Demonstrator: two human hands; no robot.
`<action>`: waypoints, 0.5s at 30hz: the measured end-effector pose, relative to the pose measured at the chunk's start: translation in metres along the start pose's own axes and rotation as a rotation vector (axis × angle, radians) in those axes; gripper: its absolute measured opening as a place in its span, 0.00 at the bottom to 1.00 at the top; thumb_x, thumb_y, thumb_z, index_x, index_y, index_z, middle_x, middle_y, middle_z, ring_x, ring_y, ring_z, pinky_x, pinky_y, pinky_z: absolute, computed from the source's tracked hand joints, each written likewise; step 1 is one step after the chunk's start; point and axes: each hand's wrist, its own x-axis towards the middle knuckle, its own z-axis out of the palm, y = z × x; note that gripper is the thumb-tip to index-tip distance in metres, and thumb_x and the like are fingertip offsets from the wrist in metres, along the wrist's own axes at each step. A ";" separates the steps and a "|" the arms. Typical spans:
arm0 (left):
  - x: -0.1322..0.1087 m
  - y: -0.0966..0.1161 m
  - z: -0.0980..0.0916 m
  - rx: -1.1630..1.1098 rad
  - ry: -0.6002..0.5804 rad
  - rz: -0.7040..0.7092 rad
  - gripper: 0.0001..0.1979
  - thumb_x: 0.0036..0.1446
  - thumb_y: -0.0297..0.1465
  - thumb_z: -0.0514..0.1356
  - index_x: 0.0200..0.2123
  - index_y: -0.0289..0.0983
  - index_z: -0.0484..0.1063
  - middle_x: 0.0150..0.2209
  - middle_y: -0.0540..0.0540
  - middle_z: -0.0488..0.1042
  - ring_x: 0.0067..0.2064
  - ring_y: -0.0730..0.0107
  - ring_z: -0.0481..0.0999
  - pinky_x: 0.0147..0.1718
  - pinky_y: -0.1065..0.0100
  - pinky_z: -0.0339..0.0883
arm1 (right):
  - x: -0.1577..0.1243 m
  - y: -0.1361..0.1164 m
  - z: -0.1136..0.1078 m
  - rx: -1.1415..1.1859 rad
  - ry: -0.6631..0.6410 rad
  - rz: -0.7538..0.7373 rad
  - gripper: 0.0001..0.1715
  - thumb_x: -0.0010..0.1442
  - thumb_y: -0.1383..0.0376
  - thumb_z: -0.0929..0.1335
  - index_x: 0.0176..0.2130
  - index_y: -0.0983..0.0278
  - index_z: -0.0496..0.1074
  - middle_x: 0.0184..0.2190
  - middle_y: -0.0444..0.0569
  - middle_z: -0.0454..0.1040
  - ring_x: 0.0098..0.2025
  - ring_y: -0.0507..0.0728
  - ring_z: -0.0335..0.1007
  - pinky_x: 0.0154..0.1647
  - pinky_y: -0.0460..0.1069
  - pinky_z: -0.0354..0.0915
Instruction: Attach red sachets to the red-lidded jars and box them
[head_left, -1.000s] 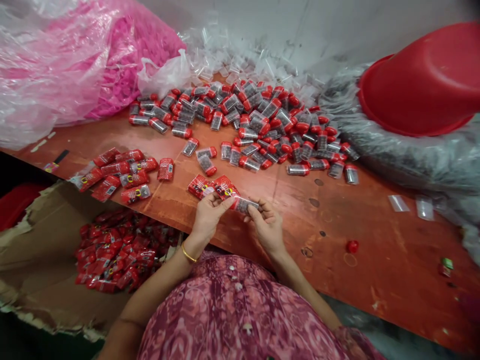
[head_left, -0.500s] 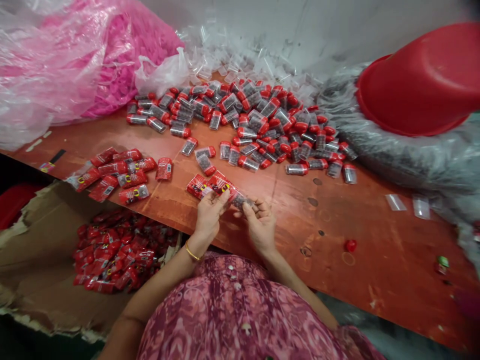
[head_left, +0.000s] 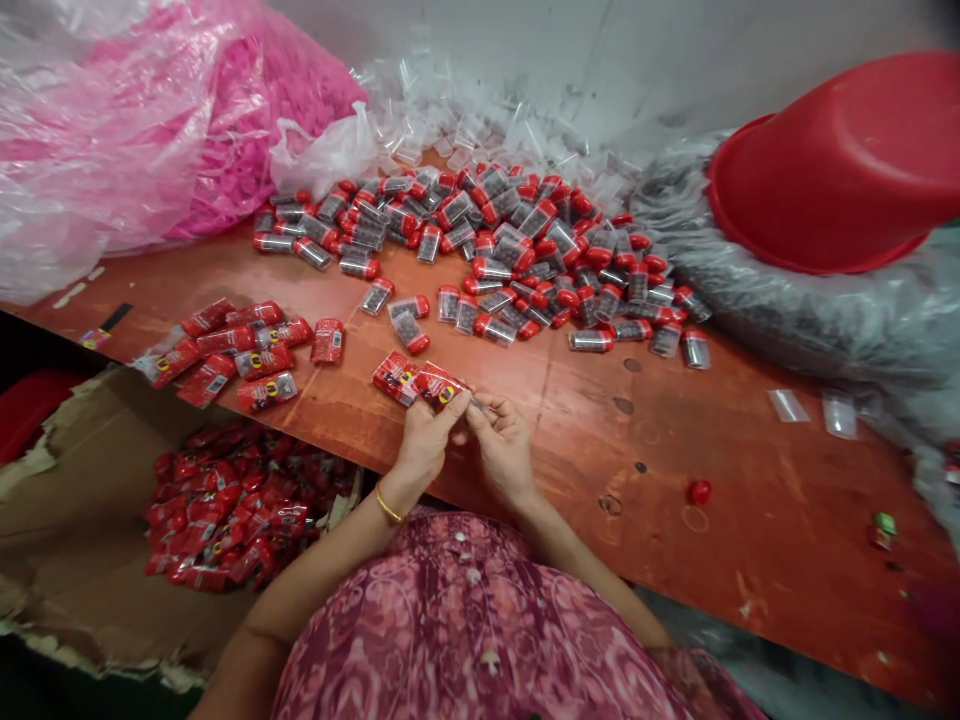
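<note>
Close to the table's front edge, my left hand [head_left: 426, 438] pinches a red printed sleeve [head_left: 438, 382] between thumb and fingers. My right hand [head_left: 501, 442] is closed at the sleeve's right end, fingertips touching the left thumb. A small dark, clear-sided piece shows at the right fingertips; most of it is hidden. Left of the held sleeve, and partly under it, lie more flat red printed sleeves [head_left: 393, 376]. Just beyond my hands are several clear containers with red caps and dark contents [head_left: 409, 330].
A heap of red-capped containers [head_left: 517, 245] spreads across the back. Red-wrapped packs [head_left: 225, 340] lie at left, above a cardboard box [head_left: 82, 510] of similar packs. Pink pieces in plastic [head_left: 247, 130], a red bucket [head_left: 832, 170] on a grey bag [head_left: 810, 310], and a loose red cap [head_left: 700, 492] surround the workspace.
My right hand has moved left against my left hand. The dark-filled container between them, visible before, is now mostly hidden at the sleeve's end.
</note>
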 end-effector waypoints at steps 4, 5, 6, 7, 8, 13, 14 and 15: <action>-0.002 0.012 -0.006 -0.042 -0.015 -0.051 0.18 0.32 0.37 0.71 0.28 0.33 0.74 0.26 0.48 0.77 0.30 0.71 0.75 0.27 0.73 0.65 | 0.008 -0.004 -0.006 -0.056 -0.158 -0.035 0.22 0.45 0.52 0.73 0.36 0.59 0.66 0.30 0.42 0.76 0.27 0.51 0.73 0.30 0.48 0.71; -0.003 0.015 -0.008 -0.053 -0.013 -0.053 0.18 0.32 0.36 0.72 0.28 0.33 0.74 0.26 0.49 0.77 0.31 0.70 0.76 0.30 0.72 0.67 | 0.009 -0.003 -0.007 -0.089 -0.191 -0.054 0.21 0.45 0.53 0.73 0.36 0.60 0.68 0.30 0.42 0.76 0.29 0.51 0.73 0.32 0.48 0.71; -0.004 0.017 -0.010 -0.059 -0.018 -0.058 0.18 0.31 0.35 0.72 0.27 0.34 0.74 0.25 0.49 0.77 0.32 0.70 0.76 0.33 0.72 0.68 | 0.010 -0.002 -0.008 -0.126 -0.207 -0.080 0.21 0.45 0.53 0.73 0.36 0.60 0.68 0.30 0.43 0.76 0.29 0.51 0.72 0.34 0.48 0.70; -0.005 0.019 -0.012 -0.058 -0.029 -0.065 0.17 0.31 0.34 0.72 0.26 0.34 0.74 0.25 0.49 0.77 0.33 0.69 0.77 0.34 0.72 0.68 | 0.010 0.001 -0.008 -0.166 -0.208 -0.110 0.19 0.45 0.54 0.73 0.35 0.60 0.69 0.28 0.42 0.75 0.29 0.51 0.71 0.33 0.48 0.69; -0.007 0.019 -0.013 -0.051 -0.043 -0.078 0.17 0.30 0.35 0.72 0.26 0.34 0.73 0.24 0.49 0.77 0.33 0.69 0.77 0.34 0.71 0.69 | 0.010 0.005 -0.007 -0.207 -0.200 -0.144 0.18 0.46 0.55 0.73 0.34 0.60 0.69 0.26 0.41 0.74 0.27 0.50 0.70 0.32 0.47 0.68; -0.019 0.026 -0.027 0.036 -0.028 -0.140 0.21 0.30 0.37 0.73 0.28 0.34 0.74 0.28 0.47 0.79 0.33 0.65 0.79 0.34 0.69 0.71 | 0.018 0.003 -0.004 -0.484 -0.263 -0.307 0.16 0.51 0.52 0.70 0.32 0.61 0.70 0.23 0.41 0.70 0.24 0.50 0.65 0.26 0.45 0.63; -0.022 0.031 -0.036 0.068 0.010 -0.141 0.21 0.29 0.37 0.73 0.29 0.34 0.74 0.29 0.46 0.79 0.34 0.65 0.79 0.35 0.68 0.72 | 0.025 -0.005 -0.010 -0.586 -0.251 -0.335 0.17 0.51 0.50 0.69 0.33 0.61 0.71 0.24 0.42 0.71 0.25 0.51 0.66 0.27 0.46 0.64; -0.024 0.037 -0.050 0.112 0.063 -0.141 0.22 0.28 0.38 0.73 0.30 0.35 0.75 0.30 0.47 0.80 0.34 0.64 0.79 0.37 0.67 0.72 | 0.034 -0.014 -0.020 -0.703 -0.206 -0.360 0.19 0.52 0.49 0.69 0.35 0.61 0.71 0.26 0.44 0.72 0.26 0.52 0.67 0.29 0.47 0.65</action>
